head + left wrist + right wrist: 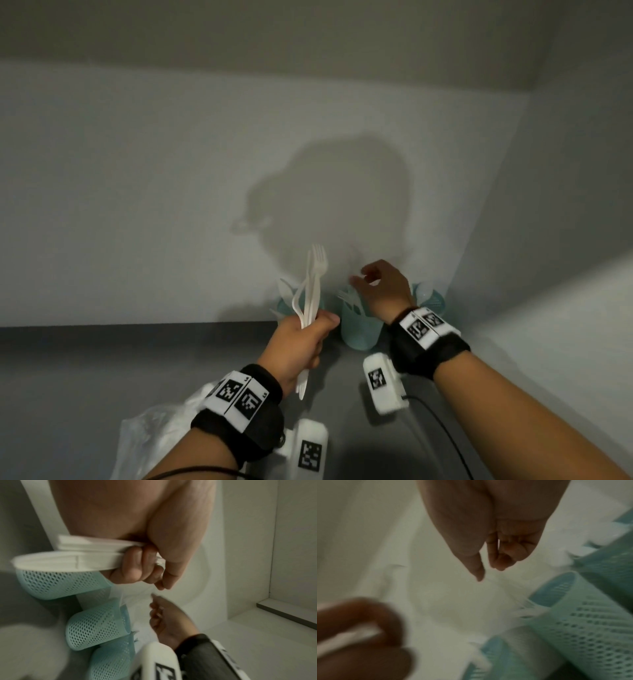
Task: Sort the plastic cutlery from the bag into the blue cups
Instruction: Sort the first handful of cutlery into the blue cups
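My left hand (pixel 301 342) grips a bundle of white plastic cutlery (pixel 312 284), forks and a spoon, upright in front of the left blue mesh cup (pixel 284 306). The wrist view shows the fingers (pixel 137 568) curled round the handles (pixel 85 555). My right hand (pixel 375 286) hovers just above the middle blue cup (pixel 359 329), which holds forks (pixel 347 299). Its fingers (pixel 498 559) are loosely curled near the thumb with nothing between them. The right blue cup (pixel 433 301) stands behind that wrist, with white cutlery in it.
The three cups stand in a row against the white back wall on a grey counter (pixel 85 370). A crumpled clear plastic bag (pixel 154 431) lies at the bottom left under my left forearm. A white side wall (pixel 565 240) closes in on the right.
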### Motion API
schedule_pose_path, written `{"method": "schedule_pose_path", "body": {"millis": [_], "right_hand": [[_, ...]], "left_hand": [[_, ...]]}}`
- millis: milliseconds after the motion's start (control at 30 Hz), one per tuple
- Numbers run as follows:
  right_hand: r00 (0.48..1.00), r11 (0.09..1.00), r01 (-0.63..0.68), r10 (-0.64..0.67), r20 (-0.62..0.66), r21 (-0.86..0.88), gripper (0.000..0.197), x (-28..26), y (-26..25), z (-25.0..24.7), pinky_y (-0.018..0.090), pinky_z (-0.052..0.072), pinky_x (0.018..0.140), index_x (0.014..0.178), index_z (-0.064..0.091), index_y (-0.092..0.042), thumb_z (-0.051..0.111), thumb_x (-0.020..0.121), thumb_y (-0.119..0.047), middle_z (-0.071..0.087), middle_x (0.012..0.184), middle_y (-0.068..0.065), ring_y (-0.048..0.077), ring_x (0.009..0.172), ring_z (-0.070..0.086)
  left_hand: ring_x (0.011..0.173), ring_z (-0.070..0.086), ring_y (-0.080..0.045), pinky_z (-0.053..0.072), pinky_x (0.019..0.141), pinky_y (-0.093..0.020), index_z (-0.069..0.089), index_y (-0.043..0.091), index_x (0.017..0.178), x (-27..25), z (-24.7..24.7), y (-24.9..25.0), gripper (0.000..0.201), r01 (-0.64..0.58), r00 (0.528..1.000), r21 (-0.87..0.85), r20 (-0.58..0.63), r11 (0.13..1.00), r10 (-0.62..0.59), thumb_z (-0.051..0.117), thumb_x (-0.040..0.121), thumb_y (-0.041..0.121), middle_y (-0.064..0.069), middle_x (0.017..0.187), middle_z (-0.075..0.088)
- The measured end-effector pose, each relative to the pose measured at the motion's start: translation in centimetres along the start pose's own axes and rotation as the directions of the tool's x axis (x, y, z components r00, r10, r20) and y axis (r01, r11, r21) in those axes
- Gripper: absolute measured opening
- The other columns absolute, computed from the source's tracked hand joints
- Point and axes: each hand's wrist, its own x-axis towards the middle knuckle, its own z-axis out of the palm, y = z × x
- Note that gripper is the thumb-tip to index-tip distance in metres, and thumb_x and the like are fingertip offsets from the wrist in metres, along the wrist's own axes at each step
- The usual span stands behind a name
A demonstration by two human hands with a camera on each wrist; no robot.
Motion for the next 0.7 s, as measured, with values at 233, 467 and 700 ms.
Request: {"method": "schedule_pose_path", "body": {"millis": [233,467,700], "right_hand": [[0.902,0.919,0.017,-0.184,0.39,0.394,0.017,-9.7,-4.2,-4.4,0.004,0.037,0.042,0.097,0.068,0.001,0.064,0.087,-0.011,0.06,0.044,-0.018,-0.008,0.04,0.051],[0.923,0.92,-0.067,-0.09,0.375,0.385,0.017,-13.6,-2.6,-7.4,0.012,0.03,0.041,0.093,0.069,0.0,0.065,0.086,-0.014,0.058,0.056,-0.003,0.0,0.041,0.043],[0.944,0.884,-0.039,-0.12,0.306,0.467,0.021,-16.1,-2.2,-7.8,0.013,0.04,0.04,0.096,0.057,0.012,0.055,0.092,-0.009,0.053,0.059,0.013,0.004,0.036,0.05]], "left_hand": [[0.039,0.022,-0.004,0.021,0.036,-0.016,0.062,0.01,0.098,-3.6,3.1,1.0,0.014,-0.094,0.987,-0.015,0.128,0.995,0.096,0.049,0.092,0.006,0.009,0.046,0.027],[0.044,0.028,-0.008,0.022,0.045,-0.023,0.049,0.01,0.083,-8.5,5.2,0.8,0.018,0.055,0.95,-0.251,0.311,0.966,0.026,0.035,0.093,0.008,-0.001,0.059,0.041],[0.049,0.048,-0.011,0.047,0.051,-0.025,0.054,0.007,0.092,-10.6,6.0,0.0,0.025,-0.075,0.947,-0.094,0.304,0.993,0.1,0.035,0.102,0.018,-0.007,0.068,0.052]]}}
